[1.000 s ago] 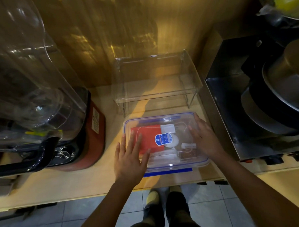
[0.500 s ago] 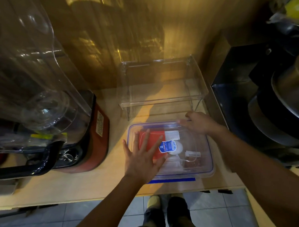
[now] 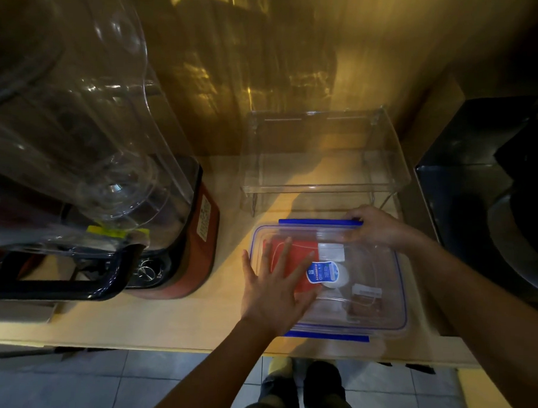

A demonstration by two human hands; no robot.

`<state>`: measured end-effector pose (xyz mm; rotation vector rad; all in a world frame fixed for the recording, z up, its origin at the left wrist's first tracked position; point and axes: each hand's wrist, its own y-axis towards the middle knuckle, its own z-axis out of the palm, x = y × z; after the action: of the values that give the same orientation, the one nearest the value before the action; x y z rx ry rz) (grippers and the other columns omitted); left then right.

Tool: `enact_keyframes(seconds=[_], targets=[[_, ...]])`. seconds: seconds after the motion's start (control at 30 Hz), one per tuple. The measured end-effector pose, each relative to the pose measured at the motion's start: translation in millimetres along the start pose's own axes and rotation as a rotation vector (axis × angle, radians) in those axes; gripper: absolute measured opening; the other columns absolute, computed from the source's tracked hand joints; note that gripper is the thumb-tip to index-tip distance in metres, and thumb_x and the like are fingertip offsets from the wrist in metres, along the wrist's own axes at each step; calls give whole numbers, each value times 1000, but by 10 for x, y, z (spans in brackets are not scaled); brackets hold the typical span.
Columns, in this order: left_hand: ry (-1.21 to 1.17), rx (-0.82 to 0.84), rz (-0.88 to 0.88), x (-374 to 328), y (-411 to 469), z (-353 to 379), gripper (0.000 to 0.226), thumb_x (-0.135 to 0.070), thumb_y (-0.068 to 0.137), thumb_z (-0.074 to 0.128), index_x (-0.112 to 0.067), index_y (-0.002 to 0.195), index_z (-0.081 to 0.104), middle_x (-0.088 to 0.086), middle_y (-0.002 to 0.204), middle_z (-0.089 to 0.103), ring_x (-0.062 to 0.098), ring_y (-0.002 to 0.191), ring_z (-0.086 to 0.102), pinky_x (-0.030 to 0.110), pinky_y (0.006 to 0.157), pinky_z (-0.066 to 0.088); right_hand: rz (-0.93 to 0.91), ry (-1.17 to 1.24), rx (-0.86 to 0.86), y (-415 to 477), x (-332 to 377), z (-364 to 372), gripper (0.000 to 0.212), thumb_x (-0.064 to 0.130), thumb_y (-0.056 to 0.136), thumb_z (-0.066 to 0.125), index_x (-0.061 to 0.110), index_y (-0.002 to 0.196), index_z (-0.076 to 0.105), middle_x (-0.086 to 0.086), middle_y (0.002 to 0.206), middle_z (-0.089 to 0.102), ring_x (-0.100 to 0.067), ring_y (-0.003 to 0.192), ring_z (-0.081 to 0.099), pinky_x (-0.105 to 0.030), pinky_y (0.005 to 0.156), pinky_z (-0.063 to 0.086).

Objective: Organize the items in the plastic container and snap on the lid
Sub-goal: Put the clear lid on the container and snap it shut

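Observation:
A clear plastic container (image 3: pixel 380 316) with a blue-edged lid (image 3: pixel 379 258) sits on the wooden counter, near its front edge. Through the lid I see a red flat item (image 3: pixel 302 251), a white block (image 3: pixel 331 252), a round white item with a blue label (image 3: pixel 323 272) and a brown packet (image 3: pixel 366 303). My left hand (image 3: pixel 273 287) lies flat on the lid's near left part, fingers spread. My right hand (image 3: pixel 374 225) grips the lid's far blue clip (image 3: pixel 316 222) at the far right corner. A second blue clip (image 3: pixel 329 336) sticks out at the near edge.
A clear acrylic shelf riser (image 3: pixel 324 172) stands just behind the container. A blender with a red base (image 3: pixel 198 237) and a clear jug (image 3: pixel 74 118) fills the left. Dark pots and a metal tray (image 3: pixel 484 188) are on the right. The counter edge (image 3: pixel 163 344) runs below, with tiled floor beneath.
My right hand has moved from the lid's right side to the far right corner and taken hold of the far blue clip. My left hand stays flat on the lid.

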<state>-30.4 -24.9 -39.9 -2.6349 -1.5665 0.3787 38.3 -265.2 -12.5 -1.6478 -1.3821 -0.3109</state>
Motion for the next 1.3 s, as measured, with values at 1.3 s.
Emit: enact_keyframes(seconds=[1.3], targets=[[102,79,854,-247,162,3,60,-40,88,49,-17,142,34,1,153,31,16,143,1,71,105,-11,-214,-319,-161,124,223,400,41,46,86,59,19,116,63,-5,116,68,-25,107,60,-40,97,43]])
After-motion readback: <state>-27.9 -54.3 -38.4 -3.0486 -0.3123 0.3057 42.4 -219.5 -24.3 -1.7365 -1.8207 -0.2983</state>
